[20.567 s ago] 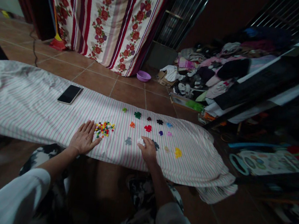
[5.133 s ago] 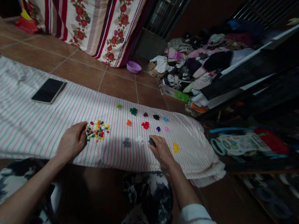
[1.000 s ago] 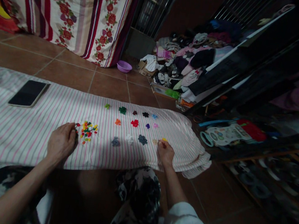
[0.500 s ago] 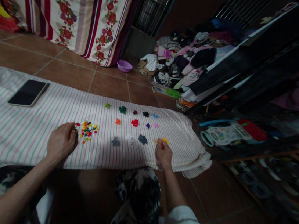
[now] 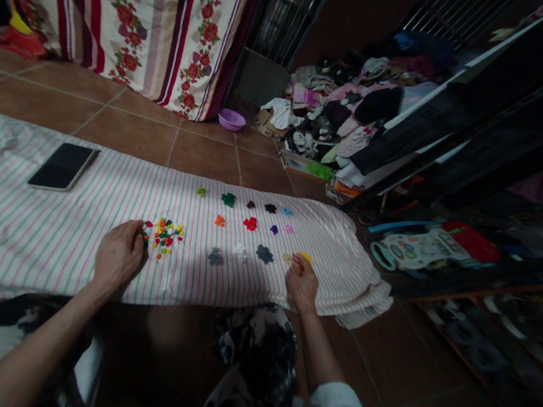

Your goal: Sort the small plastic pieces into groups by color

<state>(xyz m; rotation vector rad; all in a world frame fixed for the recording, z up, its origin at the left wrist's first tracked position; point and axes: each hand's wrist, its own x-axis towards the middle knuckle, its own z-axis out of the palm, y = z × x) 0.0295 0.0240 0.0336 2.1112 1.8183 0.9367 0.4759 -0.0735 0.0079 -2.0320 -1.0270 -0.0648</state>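
My left hand (image 5: 117, 253) rests on the striped cloth, fingers curled together at the left edge of a mixed pile of small coloured pieces (image 5: 165, 234). Whatever its fingertips may hold is hidden. Over at the right, my right hand (image 5: 303, 283) has its fingers pinched beside the yellow pieces (image 5: 306, 257) and the beige pieces (image 5: 287, 257); I cannot make out anything between them. Single-colour clusters lie between the hands, among them dark grey pieces (image 5: 265, 254), white pieces (image 5: 241, 253), grey pieces (image 5: 215, 257), red pieces (image 5: 250, 223) and dark green pieces (image 5: 228, 199).
A phone (image 5: 63, 167) lies on the left of the striped cloth (image 5: 65, 235). Beyond it, a purple bowl (image 5: 231, 120) stands on the tiled floor before a floral curtain (image 5: 160, 19). A heap of clothes (image 5: 340, 105) and a shelf rack (image 5: 496, 289) are to the right.
The whole view has shifted slightly, so things appear a little further right. Both hands stay at the same piles, with little visible change in the fingers.
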